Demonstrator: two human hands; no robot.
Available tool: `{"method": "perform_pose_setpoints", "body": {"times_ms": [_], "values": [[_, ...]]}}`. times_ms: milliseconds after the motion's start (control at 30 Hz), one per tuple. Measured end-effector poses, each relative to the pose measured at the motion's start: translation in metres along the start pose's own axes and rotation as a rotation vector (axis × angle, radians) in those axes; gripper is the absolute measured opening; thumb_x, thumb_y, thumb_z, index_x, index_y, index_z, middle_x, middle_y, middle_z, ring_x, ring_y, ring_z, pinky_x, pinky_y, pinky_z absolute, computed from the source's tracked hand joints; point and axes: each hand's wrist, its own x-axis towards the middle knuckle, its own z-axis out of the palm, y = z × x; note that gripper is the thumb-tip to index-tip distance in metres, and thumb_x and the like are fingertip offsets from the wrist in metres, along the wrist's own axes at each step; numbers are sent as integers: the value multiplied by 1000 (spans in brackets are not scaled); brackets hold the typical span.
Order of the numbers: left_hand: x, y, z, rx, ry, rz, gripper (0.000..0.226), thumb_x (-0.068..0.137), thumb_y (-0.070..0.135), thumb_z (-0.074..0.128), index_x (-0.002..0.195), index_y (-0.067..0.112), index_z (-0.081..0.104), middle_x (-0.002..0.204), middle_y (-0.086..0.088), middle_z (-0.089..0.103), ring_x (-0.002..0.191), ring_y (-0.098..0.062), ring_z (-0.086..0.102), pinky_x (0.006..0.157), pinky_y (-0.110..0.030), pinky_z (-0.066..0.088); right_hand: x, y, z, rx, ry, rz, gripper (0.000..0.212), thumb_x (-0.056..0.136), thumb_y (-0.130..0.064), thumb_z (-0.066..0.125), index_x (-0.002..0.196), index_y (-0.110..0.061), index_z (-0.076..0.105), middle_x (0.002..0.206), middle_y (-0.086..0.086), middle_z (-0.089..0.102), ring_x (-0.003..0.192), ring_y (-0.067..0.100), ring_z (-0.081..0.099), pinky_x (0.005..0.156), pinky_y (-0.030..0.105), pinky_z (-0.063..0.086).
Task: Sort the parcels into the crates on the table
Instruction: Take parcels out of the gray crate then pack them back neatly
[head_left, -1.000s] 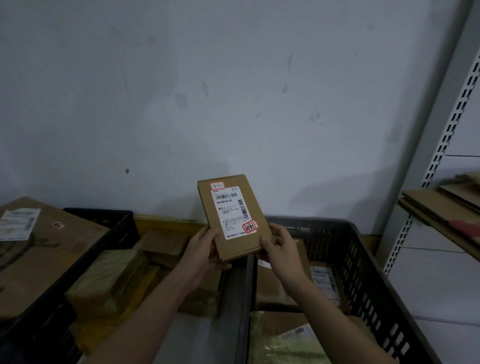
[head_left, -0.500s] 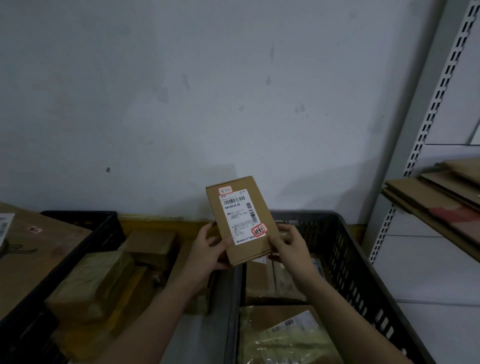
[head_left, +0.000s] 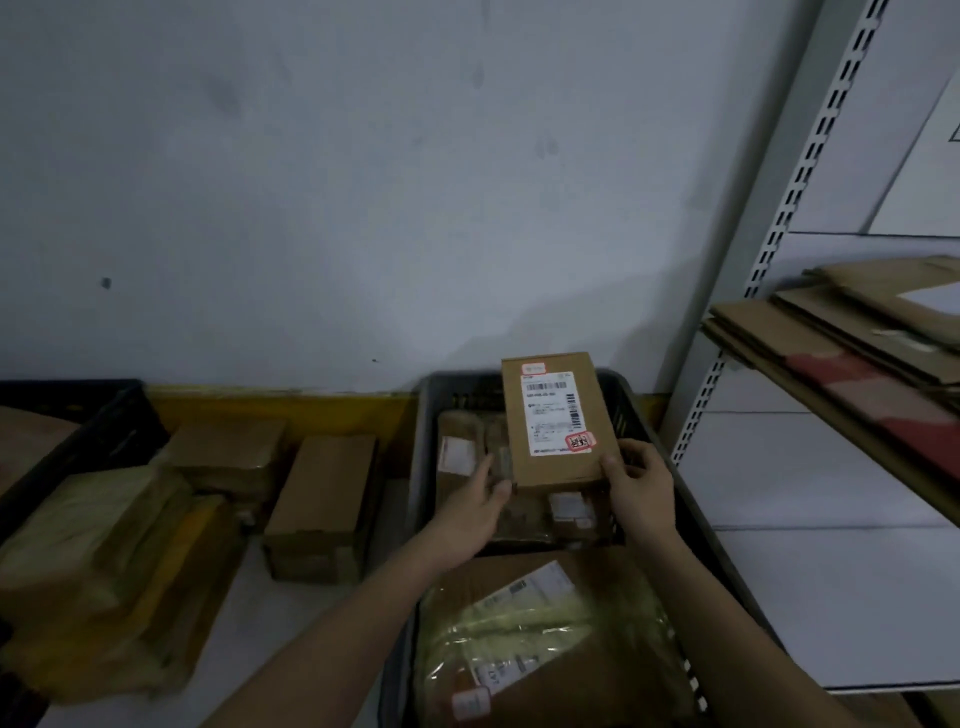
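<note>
A small labelled cardboard parcel (head_left: 558, 421) is held tilted above the far end of the grey crate (head_left: 644, 415). It is gripped at its near corners: the right hand (head_left: 641, 488) is curled round the right corner, and the left hand (head_left: 475, 501) is pressed against the left edge with the thumb on it. Beneath the hands, taped parcels (head_left: 467, 452) are already stacked, and nearer than the hands a large parcel in clear film (head_left: 540, 639) fills the crate. Since only the lower corners are held, the parcel could tip forward when released. It might land askew on the uneven stack below, or slide against the crate wall beyond the hands. Loose boxes (head_left: 322, 499) lie on the worktop (head_left: 291, 623) left of the left hand.
</note>
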Motion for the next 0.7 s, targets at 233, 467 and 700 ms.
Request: {"method": "perform_pose_setpoints", "body": {"times_ms": [233,467,700], "values": [[-1,-20,10,303,31,-3,36,108,32,30,137,20,47,124,-12,64,100,-23,61,84,-32,49,12,24,-13,-320,22,1,33,101,-15,47,134,-12,48,130,15,56,103,25,58,88,40,52],[4,-23,11,355,100,-22,29,107,35,31,113,21,57,96,8,64,73,1,53,58,-17,36,24,40,6,-525,-77,183,28,100,-11,45,127,-3,43,127,22,56,113,39,56,91,46,51],[5,-25,12,395,101,-11,29,106,34,36,110,21,62,104,-3,70,80,-9,60,70,-27,48,47,60,26,-977,-267,46,50,98,-20,47,146,-8,39,153,14,31,135,37,34,110,47,37]]}}
